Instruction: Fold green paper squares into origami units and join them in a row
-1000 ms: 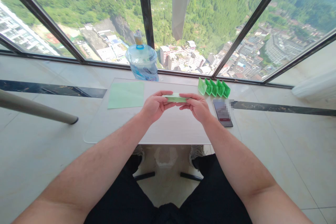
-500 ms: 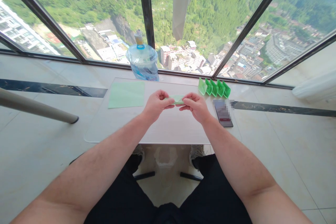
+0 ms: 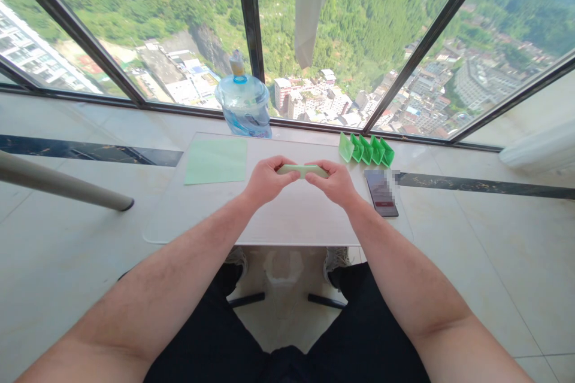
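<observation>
A narrow folded piece of pale green paper [image 3: 302, 172] is held level above the white table [image 3: 278, 221]. My left hand [image 3: 268, 179] grips its left end, thumb on the near face and fingers behind. At the other end my right hand [image 3: 333, 179] pinches it the same way, the two thumb tips close together at the middle. Both hands are closed on the paper, and the fingers behind it are mostly hidden. To the left of my left hand, a flat pale green sheet [image 3: 215, 161] lies on the table.
Several green folded paper boats [image 3: 366, 149] stand in a row at the table's back right. A phone [image 3: 381, 193] lies near the right edge. Behind the table, by the window, stands a large water bottle [image 3: 245, 105]. A grey pole [image 3: 67, 182] juts in from the left.
The folded paper has turned so that a narrow, straight long side faces me. Both thumbs have moved inward along it, and the fingers have gone behind the paper.
</observation>
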`<state>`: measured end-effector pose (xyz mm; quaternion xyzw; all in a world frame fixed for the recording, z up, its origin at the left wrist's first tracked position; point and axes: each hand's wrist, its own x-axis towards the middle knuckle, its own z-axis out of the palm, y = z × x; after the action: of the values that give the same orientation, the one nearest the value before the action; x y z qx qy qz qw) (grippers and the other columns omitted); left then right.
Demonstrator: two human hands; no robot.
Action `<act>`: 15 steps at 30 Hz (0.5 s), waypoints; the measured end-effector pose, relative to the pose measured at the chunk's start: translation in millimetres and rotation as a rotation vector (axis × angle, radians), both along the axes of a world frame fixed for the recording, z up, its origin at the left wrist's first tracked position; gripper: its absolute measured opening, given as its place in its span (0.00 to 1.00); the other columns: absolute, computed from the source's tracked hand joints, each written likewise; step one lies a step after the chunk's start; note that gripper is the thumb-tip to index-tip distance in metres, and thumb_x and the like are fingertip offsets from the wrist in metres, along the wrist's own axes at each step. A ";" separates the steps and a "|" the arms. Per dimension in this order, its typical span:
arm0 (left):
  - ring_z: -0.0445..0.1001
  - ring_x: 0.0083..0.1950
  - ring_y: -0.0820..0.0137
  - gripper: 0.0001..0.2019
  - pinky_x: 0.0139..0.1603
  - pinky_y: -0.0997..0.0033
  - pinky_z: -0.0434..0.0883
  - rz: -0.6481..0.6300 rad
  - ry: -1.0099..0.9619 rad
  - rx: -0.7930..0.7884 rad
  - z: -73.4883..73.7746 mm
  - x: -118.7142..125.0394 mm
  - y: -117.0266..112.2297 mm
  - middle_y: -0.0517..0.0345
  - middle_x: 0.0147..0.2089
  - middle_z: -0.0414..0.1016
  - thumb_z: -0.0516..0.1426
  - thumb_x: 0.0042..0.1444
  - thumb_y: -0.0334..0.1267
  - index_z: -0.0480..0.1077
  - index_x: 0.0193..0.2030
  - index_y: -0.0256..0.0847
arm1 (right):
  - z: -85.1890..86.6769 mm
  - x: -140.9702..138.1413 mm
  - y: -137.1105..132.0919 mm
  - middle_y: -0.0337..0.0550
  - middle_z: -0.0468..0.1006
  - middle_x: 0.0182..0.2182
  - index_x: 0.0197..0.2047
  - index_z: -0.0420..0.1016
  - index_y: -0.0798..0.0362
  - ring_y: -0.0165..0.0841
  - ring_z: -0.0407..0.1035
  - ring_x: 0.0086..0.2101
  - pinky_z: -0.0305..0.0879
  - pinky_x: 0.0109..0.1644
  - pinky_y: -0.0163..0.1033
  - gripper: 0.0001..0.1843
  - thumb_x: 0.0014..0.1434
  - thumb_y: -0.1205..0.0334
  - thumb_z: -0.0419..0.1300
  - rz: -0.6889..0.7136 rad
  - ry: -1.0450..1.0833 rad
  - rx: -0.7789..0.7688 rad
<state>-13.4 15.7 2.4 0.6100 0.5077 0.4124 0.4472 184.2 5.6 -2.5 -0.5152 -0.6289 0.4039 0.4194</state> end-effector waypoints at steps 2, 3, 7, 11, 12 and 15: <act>0.67 0.28 0.73 0.14 0.28 0.73 0.64 0.002 0.048 0.051 -0.1 0.5 -1.7 0.62 0.27 0.75 0.66 0.46 0.45 0.79 0.37 0.39 | -0.2 -0.3 -0.7 0.40 0.81 0.31 0.43 0.84 0.53 0.31 0.69 0.30 0.64 0.34 0.37 0.18 0.51 0.51 0.68 -0.006 -0.012 0.029; 0.68 0.28 0.73 0.14 0.29 0.73 0.64 0.001 0.067 0.073 -0.3 0.8 -2.5 0.62 0.28 0.75 0.66 0.47 0.45 0.79 0.37 0.39 | -1.0 -0.7 -1.0 0.41 0.81 0.31 0.42 0.84 0.53 0.31 0.69 0.30 0.64 0.34 0.37 0.18 0.51 0.51 0.68 -0.011 -0.013 0.040; 0.69 0.31 0.72 0.10 0.32 0.73 0.65 0.016 0.130 0.143 -1.7 1.5 -4.1 0.61 0.28 0.76 0.64 0.50 0.44 0.80 0.35 0.40 | -5.4 -2.7 -1.7 0.38 0.79 0.26 0.37 0.84 0.52 0.30 0.67 0.28 0.62 0.33 0.36 0.13 0.53 0.52 0.67 -0.014 -0.013 0.070; 0.66 0.28 0.73 0.09 0.30 0.74 0.63 0.018 0.165 0.156 -3.6 1.4 -3.5 0.63 0.25 0.74 0.63 0.50 0.42 0.79 0.32 0.39 | -6.3 -3.7 -2.4 0.37 0.78 0.25 0.35 0.83 0.53 0.30 0.66 0.27 0.61 0.33 0.36 0.12 0.54 0.53 0.66 -0.027 -0.038 0.112; 0.65 0.28 0.73 0.08 0.30 0.74 0.62 0.018 0.172 0.162 -4.0 1.4 -3.4 0.63 0.24 0.73 0.63 0.51 0.42 0.79 0.32 0.39 | -5.7 -3.9 -2.7 0.38 0.79 0.26 0.35 0.83 0.53 0.30 0.67 0.28 0.62 0.34 0.36 0.12 0.54 0.53 0.65 -0.031 -0.045 0.121; 0.67 0.29 0.72 0.08 0.32 0.73 0.64 0.013 0.182 0.192 -4.3 1.8 -3.9 0.63 0.25 0.74 0.62 0.51 0.42 0.79 0.32 0.40 | -3.0 -4.5 -4.0 0.40 0.81 0.29 0.36 0.83 0.53 0.32 0.70 0.31 0.64 0.37 0.37 0.13 0.54 0.52 0.66 -0.019 -0.054 0.124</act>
<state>-11.7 11.8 -1.9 0.6817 0.5084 0.4048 0.3361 179.7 1.6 -5.5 -0.5051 -0.6587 0.3461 0.4371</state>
